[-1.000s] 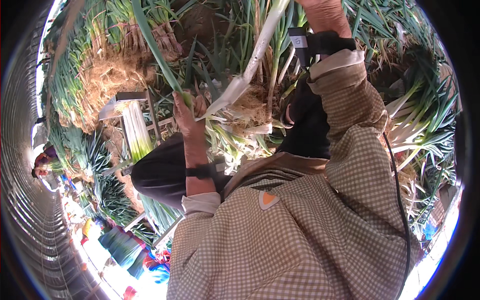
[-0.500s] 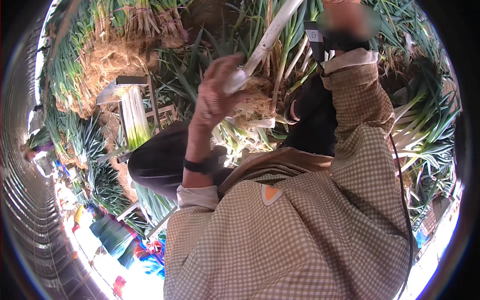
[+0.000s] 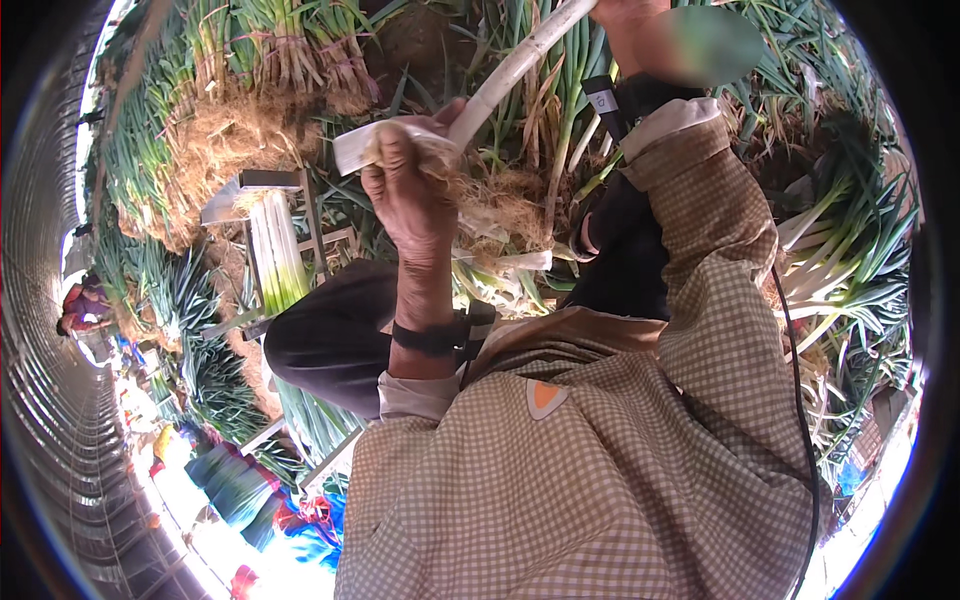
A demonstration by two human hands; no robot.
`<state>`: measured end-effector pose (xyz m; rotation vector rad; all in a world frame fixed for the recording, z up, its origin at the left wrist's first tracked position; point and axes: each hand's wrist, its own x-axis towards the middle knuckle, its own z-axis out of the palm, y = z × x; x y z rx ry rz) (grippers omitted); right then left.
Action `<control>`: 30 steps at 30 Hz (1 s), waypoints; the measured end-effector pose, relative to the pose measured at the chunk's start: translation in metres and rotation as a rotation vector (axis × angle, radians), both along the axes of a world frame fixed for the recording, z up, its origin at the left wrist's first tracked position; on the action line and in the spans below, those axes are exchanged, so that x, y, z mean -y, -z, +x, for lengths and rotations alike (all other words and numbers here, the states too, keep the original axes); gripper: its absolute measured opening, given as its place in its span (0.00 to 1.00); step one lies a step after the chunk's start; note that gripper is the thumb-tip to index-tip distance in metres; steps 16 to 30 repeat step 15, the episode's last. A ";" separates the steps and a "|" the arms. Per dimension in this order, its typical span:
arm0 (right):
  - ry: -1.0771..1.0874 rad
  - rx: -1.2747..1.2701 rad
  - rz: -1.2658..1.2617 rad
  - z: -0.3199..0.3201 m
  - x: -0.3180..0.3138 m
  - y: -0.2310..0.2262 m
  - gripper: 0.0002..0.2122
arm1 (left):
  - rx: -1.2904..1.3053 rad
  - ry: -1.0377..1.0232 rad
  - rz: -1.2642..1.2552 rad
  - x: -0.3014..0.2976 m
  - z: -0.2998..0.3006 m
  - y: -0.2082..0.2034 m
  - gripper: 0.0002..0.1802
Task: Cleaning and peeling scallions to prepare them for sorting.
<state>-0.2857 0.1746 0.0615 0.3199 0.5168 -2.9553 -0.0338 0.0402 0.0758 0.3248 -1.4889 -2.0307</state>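
Note:
A long, pale green onion (image 3: 515,75) slants across the upper middle between my two hands. My left hand (image 3: 415,205) is closed at its lower end, with the thumb and fingers pinching a whitish flap of outer skin (image 3: 360,150) that sticks out to the left. Dry, tan roots hang by that hand. At the top edge, my right hand (image 3: 628,25) is closed at the upper part of the stalk; its fingers are partly cut off by the frame. Loose peeled skins and roots (image 3: 500,225) lie just below the stalk.
A metal-framed rack (image 3: 312,215) at my left holds several cleaned white stalks (image 3: 277,245). Bundles of green onions with roots (image 3: 270,60) stand far left. More loose green onions (image 3: 820,250) lie at right. A person (image 3: 85,308) is at the far left edge.
My left hand has gone from open and blurred beside the stalk to closed, pinching the pale skin flap at its end. My right hand has shifted slightly left with the stalk.

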 end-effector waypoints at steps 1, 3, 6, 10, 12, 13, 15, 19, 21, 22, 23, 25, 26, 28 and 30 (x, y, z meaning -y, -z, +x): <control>0.017 -0.037 -0.049 -0.005 -0.004 0.007 0.12 | -0.008 -0.043 0.123 -0.003 0.001 -0.005 0.22; 0.020 -0.049 -0.028 -0.014 -0.010 0.013 0.12 | 0.065 -0.090 0.135 -0.003 0.007 -0.004 0.22; 0.050 -0.010 0.092 -0.010 -0.006 0.012 0.13 | -0.015 0.039 0.211 -0.003 0.020 0.002 0.21; 0.020 0.011 0.192 -0.009 0.000 0.021 0.14 | 0.001 0.018 0.043 0.002 0.033 0.005 0.22; 0.029 -0.003 0.166 -0.018 -0.004 0.027 0.14 | -0.062 0.135 0.164 0.023 0.057 0.007 0.21; 0.094 0.031 0.168 -0.029 -0.013 0.034 0.14 | -0.124 0.253 0.289 0.035 0.069 0.010 0.21; 0.154 0.029 0.138 -0.042 -0.023 0.039 0.13 | -0.114 0.258 0.322 0.056 0.089 0.011 0.13; 0.154 0.029 0.138 -0.042 -0.023 0.039 0.13 | -0.114 0.258 0.322 0.056 0.089 0.011 0.13; 0.154 0.029 0.138 -0.042 -0.023 0.039 0.13 | -0.114 0.258 0.322 0.056 0.089 0.011 0.13; 0.154 0.029 0.138 -0.042 -0.023 0.039 0.13 | -0.114 0.258 0.322 0.056 0.089 0.011 0.13; 0.154 0.029 0.138 -0.042 -0.023 0.039 0.13 | -0.114 0.258 0.322 0.056 0.089 0.011 0.13; 0.154 0.029 0.138 -0.042 -0.023 0.039 0.13 | -0.114 0.258 0.322 0.056 0.089 0.011 0.13; 0.154 0.029 0.138 -0.042 -0.023 0.039 0.13 | -0.114 0.258 0.322 0.056 0.089 0.011 0.13; 0.154 0.029 0.138 -0.042 -0.023 0.039 0.13 | -0.114 0.258 0.322 0.056 0.089 0.011 0.13; 0.154 0.029 0.138 -0.042 -0.023 0.039 0.13 | -0.114 0.258 0.322 0.056 0.089 0.011 0.13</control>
